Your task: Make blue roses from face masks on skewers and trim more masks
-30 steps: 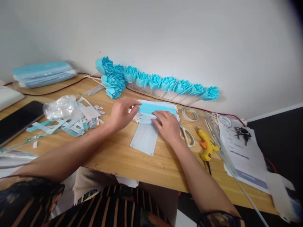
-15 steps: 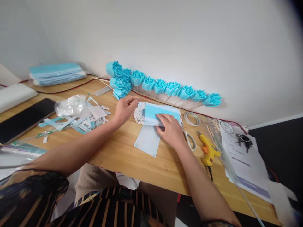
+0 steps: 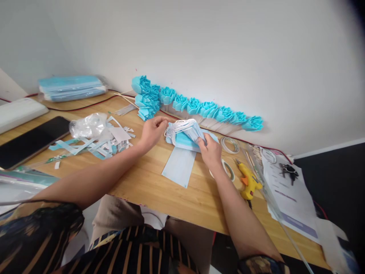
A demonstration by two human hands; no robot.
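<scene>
My right hand (image 3: 210, 150) grips the right end of several blue and white face masks (image 3: 195, 132), lifted and tilted off the stack. White ear loops (image 3: 186, 122) bunch along their upper left side. Below them lies the remaining mask stack (image 3: 182, 142). My left hand (image 3: 154, 131) is at the left end of the stack, thumb and fingers pinched together beside the ear loops. Whether it holds anything is hard to see. A flat pale blue fabric piece (image 3: 179, 167) lies partly under the stack, towards the table's front edge.
Blue fabric flowers (image 3: 194, 106) on sticks line the wall. Cut strips (image 3: 91, 147), a plastic bag (image 3: 88, 125) and a phone (image 3: 34, 142) lie left. On the right are scissors (image 3: 229, 171), a tape roll (image 3: 230, 145), a yellow glue gun (image 3: 249, 180) and papers with keys (image 3: 289, 173).
My right hand has gone from resting spread on the mask stack to gripping several masks and raising them. The left hand stays by the ear loops. The view has shifted slightly.
</scene>
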